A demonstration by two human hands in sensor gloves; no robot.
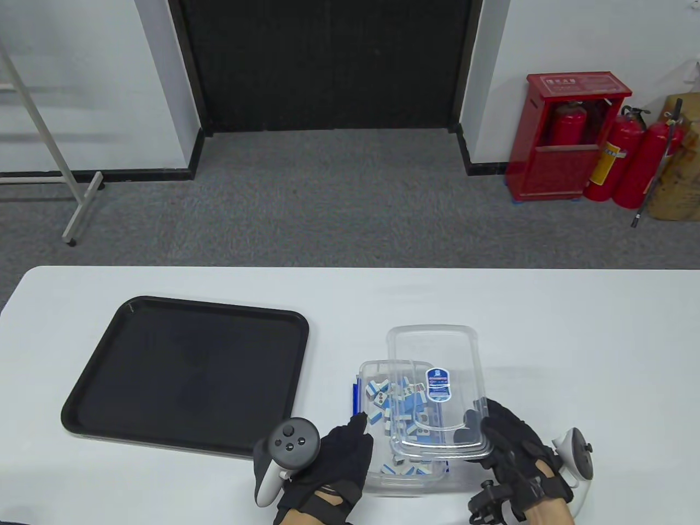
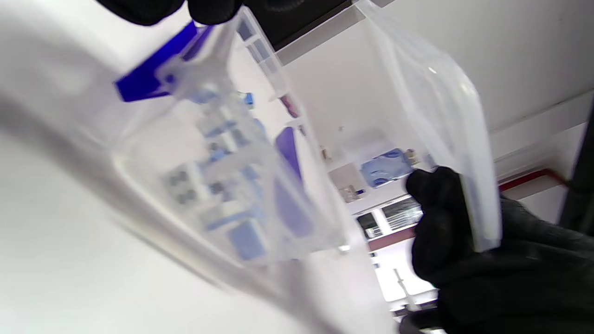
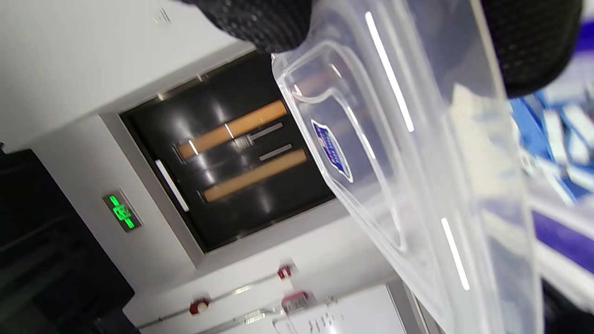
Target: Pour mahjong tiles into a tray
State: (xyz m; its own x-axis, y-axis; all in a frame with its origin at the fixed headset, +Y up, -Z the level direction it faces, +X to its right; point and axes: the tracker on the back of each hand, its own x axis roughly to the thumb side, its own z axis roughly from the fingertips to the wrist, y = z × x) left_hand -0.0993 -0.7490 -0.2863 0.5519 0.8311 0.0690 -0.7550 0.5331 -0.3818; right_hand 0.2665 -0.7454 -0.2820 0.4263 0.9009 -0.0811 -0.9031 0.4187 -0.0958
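Note:
A clear plastic box (image 1: 383, 470) with blue clips holds several blue-and-white mahjong tiles (image 1: 402, 402); it also shows blurred in the left wrist view (image 2: 222, 185). My left hand (image 1: 339, 454) grips the box's left side. My right hand (image 1: 511, 443) grips the clear lid (image 1: 435, 350) by its near edge and holds it tilted up over the box's right side; the lid also shows in the right wrist view (image 3: 417, 162) and the left wrist view (image 2: 445, 120). The black tray (image 1: 186, 372) lies on the table's left.
The white table (image 1: 574, 339) extends to the right and behind the box. On the floor beyond stand a red extinguisher cabinet (image 1: 563, 136) and a metal stand (image 1: 82, 202) at the left.

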